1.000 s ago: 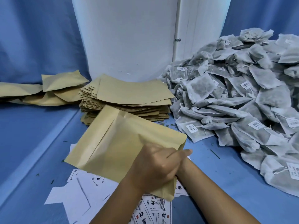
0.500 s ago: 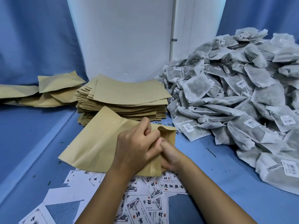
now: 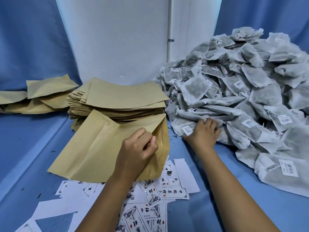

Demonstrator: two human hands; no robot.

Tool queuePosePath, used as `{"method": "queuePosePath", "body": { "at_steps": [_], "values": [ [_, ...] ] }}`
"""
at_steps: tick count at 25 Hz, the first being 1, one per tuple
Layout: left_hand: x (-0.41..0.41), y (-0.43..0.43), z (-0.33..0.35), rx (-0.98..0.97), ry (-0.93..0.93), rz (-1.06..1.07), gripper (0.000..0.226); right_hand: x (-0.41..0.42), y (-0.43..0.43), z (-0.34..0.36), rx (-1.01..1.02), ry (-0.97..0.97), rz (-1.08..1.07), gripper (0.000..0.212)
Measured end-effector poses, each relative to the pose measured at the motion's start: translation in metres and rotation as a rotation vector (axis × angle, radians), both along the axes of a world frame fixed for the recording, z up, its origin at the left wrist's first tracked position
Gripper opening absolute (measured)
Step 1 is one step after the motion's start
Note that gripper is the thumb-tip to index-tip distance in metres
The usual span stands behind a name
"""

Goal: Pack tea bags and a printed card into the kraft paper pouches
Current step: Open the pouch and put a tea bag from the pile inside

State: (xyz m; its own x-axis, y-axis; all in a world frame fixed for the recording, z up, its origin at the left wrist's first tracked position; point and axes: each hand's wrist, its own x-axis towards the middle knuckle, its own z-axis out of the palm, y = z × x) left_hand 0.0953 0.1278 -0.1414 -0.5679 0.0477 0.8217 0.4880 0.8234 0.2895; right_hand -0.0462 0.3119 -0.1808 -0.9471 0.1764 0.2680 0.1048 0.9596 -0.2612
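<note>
Left hand (image 3: 139,146) pinches the kraft pouch (image 3: 103,148) open at its mouth, just left of the tea bag pile (image 3: 242,104); right hand (image 3: 203,133) lies fingers-down there, grip unclear. Next: lift bags, feed them in.

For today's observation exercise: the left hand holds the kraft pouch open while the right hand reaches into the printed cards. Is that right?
Not quite. In the head view the right hand reaches into the tea bag pile, not the printed cards. The left hand does hold the kraft pouch open.

The large heap of grey mesh tea bags (image 3: 242,101) runs past the right edge. Scattered white printed cards (image 3: 168,188) are cut off below. Crumpled tan kraft paper pouches (image 3: 41,96) leave the left edge.
</note>
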Motion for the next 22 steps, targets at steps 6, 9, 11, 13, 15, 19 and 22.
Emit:
{"method": "queuePosePath", "body": {
  "at_steps": [6,9,11,13,15,19,22],
  "values": [
    [0.000,-0.004,-0.004,0.059,-0.025,-0.015,0.034,-0.013,0.019,-0.002,-0.040,0.090,0.031,0.061],
    [0.000,-0.002,-0.007,0.024,-0.030,-0.016,0.033,-0.009,0.026,0.007,0.022,0.017,0.093,0.051],
    [-0.001,-0.001,-0.008,0.013,-0.028,-0.011,0.033,-0.002,0.025,0.015,0.058,-0.022,0.152,0.034],
    [-0.002,-0.002,-0.009,0.017,-0.027,-0.009,0.033,0.007,0.022,0.023,-0.149,0.047,0.251,0.026],
    [-0.003,-0.002,-0.010,0.029,-0.023,0.000,0.033,0.016,0.019,0.032,-0.528,0.175,0.320,0.022],
    [-0.002,-0.003,-0.010,0.087,0.020,0.009,0.031,0.022,0.020,0.041,-1.440,0.057,0.382,0.005],
    [-0.002,-0.009,-0.010,0.181,0.035,0.056,0.032,0.019,0.014,0.029,-1.433,-0.216,0.443,0.013]
  ]
}}
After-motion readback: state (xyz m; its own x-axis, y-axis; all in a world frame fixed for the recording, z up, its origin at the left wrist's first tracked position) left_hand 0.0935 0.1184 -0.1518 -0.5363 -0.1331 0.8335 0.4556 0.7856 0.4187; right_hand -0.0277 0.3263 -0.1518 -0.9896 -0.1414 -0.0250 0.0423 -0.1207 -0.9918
